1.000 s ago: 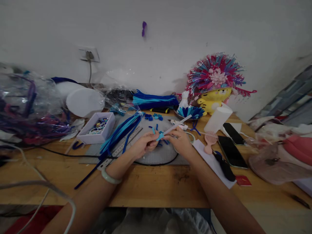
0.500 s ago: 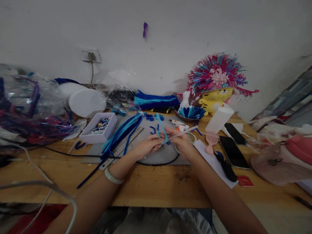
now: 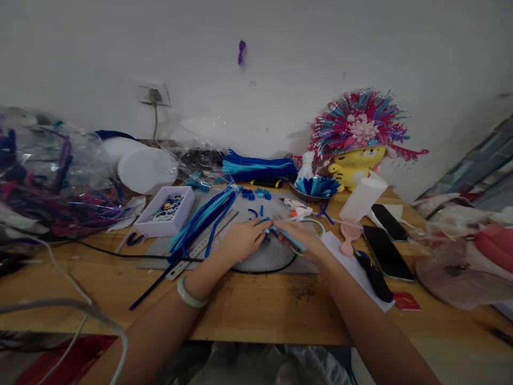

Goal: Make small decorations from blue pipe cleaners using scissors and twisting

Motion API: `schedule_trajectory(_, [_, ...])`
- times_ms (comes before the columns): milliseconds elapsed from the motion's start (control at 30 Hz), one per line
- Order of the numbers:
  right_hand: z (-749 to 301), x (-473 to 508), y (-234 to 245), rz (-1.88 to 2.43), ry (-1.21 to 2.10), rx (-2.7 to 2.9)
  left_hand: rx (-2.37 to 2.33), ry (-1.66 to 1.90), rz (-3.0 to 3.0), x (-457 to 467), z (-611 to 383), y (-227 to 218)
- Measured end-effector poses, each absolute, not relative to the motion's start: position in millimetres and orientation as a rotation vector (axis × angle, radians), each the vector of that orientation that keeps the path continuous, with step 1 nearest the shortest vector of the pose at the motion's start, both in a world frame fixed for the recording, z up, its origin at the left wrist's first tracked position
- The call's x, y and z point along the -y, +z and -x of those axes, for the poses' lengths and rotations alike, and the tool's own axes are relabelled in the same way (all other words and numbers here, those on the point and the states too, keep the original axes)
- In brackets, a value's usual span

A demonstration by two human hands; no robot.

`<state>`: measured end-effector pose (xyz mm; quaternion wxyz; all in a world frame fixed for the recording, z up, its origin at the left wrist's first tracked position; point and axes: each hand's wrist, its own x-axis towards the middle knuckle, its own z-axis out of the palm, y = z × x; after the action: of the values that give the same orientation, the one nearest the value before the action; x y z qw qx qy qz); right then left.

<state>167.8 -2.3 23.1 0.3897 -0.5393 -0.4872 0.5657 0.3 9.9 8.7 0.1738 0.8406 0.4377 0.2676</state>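
In the head view, my left hand is closed in a pinch over the grey mat, wearing a pale bangle at the wrist. Its fingertips hold a light blue pipe cleaner, whose other part slants down across my right hand. That hand is also closed on the pipe cleaner, with the fingertips of both hands close together. Short dark blue pipe cleaner pieces lie just beyond. Left of the hands, a bundle of blue pipe cleaners lies beside a metal ruler.
A white box of beads stands at left. Behind are pliers and a bowl of blue pieces. A glue gun, pink brush, scissors and phone lie at right. A black cable crosses the table.
The light blue pipe cleaner stood up between my hands and now slants down over my right hand. My fingers have turned further over it. The view has shifted slightly.
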Motion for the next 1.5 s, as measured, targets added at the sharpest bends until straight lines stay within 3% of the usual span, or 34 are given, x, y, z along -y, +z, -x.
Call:
schedule_trajectory(133, [-168.4, 2.1, 21.8, 1.294, 1.27, 1.524, -1.23, 0.876, -2.252, -11.7, -1.8, 8.2])
schedule_trajectory(300, [-170.1, -1.9, 18.1, 1.288, 0.988, 1.725, -1.062, 1.095, -1.635, -13.9, -7.4, 11.4])
schedule_trajectory(433, [-174.0, -6.5, 14.6, 1.224, 0.5, 1.811, -0.776, 0.906, -1.148, -11.0, -7.9, 16.0])
schedule_trajectory(567, [-174.5, -3.0, 17.4, 1.198, 0.342, 1.861, -0.563, 0.651, -0.91, -10.9, -3.6, 14.9])
schedule_trajectory(733, [-168.4, 4.4, 20.5, 1.212, 0.558, 1.747, -0.526, 0.465, -0.858, -16.4, -0.7, 9.7])
schedule_trajectory(967, [-155.2, 5.0, 10.2, 1.04, 1.285, 1.18, -0.842, 0.753, -1.16, -17.6, -7.6, 4.2])
schedule_trajectory(1200, [-152.0, 1.7, 3.6, 1.061, 1.355, 1.099, -0.998, 0.809, -1.592, -25.2, -7.4, -6.6])
schedule_trajectory(1500, [-164.6, -5.6, 4.5, 1.005, 1.382, 1.364, -0.824, 0.528, -1.185, -19.9, -1.2, 4.3])
